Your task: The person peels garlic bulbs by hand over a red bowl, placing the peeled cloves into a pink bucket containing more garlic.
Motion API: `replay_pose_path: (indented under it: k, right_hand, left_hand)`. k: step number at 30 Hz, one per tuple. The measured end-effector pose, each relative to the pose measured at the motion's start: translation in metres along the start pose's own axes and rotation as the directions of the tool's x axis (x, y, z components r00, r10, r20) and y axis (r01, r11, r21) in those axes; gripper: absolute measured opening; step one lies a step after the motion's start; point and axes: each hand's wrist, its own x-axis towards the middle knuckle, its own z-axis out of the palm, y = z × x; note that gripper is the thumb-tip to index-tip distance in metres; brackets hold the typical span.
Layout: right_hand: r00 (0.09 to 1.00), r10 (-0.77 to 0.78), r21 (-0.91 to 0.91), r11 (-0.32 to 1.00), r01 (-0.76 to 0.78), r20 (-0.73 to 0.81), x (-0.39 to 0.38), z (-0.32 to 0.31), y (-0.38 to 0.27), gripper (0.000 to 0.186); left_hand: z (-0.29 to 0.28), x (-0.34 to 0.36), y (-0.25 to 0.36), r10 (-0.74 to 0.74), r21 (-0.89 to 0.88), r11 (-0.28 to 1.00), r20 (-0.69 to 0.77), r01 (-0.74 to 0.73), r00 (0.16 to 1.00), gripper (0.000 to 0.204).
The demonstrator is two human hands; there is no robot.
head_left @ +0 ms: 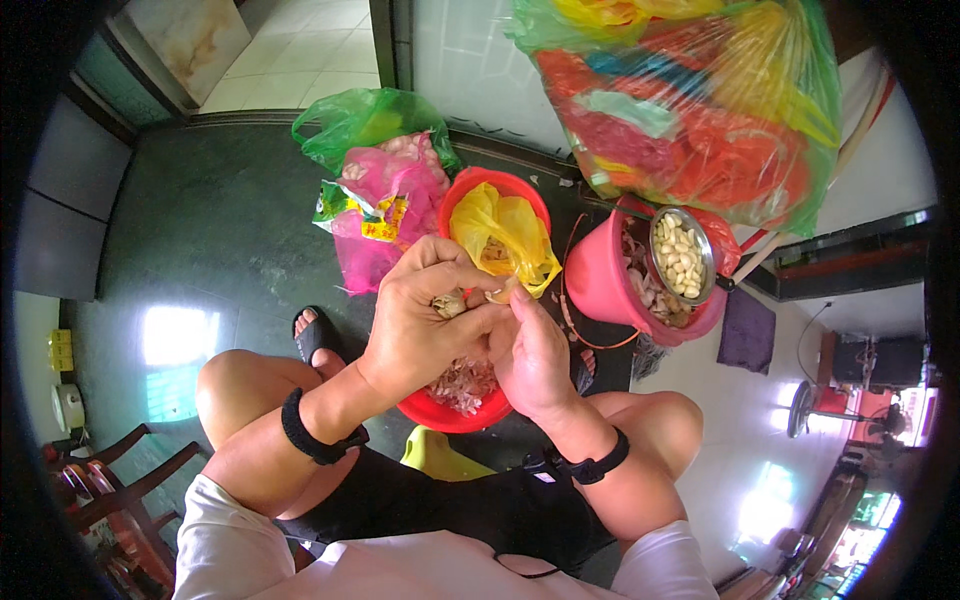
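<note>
My left hand (420,315) is curled over a partly hidden garlic bulb (448,304). Its thumb and forefinger meet my right hand (535,355) at a garlic clove (503,292) in pale brown skin, pinched between the fingertips of both hands. Below the hands, a red basin (450,426) holds a heap of loose garlic skins (465,380). Just beyond them is a second red basin (537,193), lined with a yellow plastic bag (480,215) that has some brownish pieces inside. A metal bowl (711,270) of peeled garlic cloves (682,258) sits to the right.
The metal bowl rests on a pink bucket (595,270) containing more garlic. Far left of the basins lie a pink mesh bag (365,240) of garlic and a green bag (345,115). A large bag of coloured plastic bags (690,120) stands far right. A yellow-green stool (435,455) shows beneath me.
</note>
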Motion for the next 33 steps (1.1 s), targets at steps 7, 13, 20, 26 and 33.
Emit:
replay_pose_path:
  k: [7, 13, 20, 26, 33]
  right_hand:
    - [0.987, 0.003, -0.26, 0.964, -0.046, -0.162, 0.001, -0.001, -0.028, 0.022]
    - [0.99, 0.011, -0.254, 0.966, -0.047, -0.14, -0.002, -0.001, -0.048, 0.016]
    - [0.978, 0.0, -0.085, 0.996, -0.018, -0.207, -0.004, -0.001, -0.03, 0.014]
    - [0.966, -0.186, -0.487, 0.87, 0.078, -0.179, -0.004, -0.001, -0.025, 0.011]
    - [0.845, -0.523, -0.886, 0.33, 0.325, 0.115, -0.001, 0.002, -0.034, 0.015]
  left_hand:
    - [-0.015, 0.012, -0.004, 0.169, 0.066, 0.981, 0.184, -0.184, 0.968, 0.019]
    - [-0.014, 0.013, 0.005, 0.058, 0.069, 0.995, 0.192, -0.072, 0.98, 0.02]
    - [-0.009, 0.009, -0.011, -0.006, -0.134, 0.991, 0.157, 0.027, 0.988, 0.024]
    - [-0.012, 0.006, -0.009, -0.278, -0.133, 0.936, 0.289, 0.326, 0.916, 0.025]
    - [-0.01, 0.008, 0.007, -0.293, -0.134, 0.938, 0.186, 0.32, 0.938, 0.027]
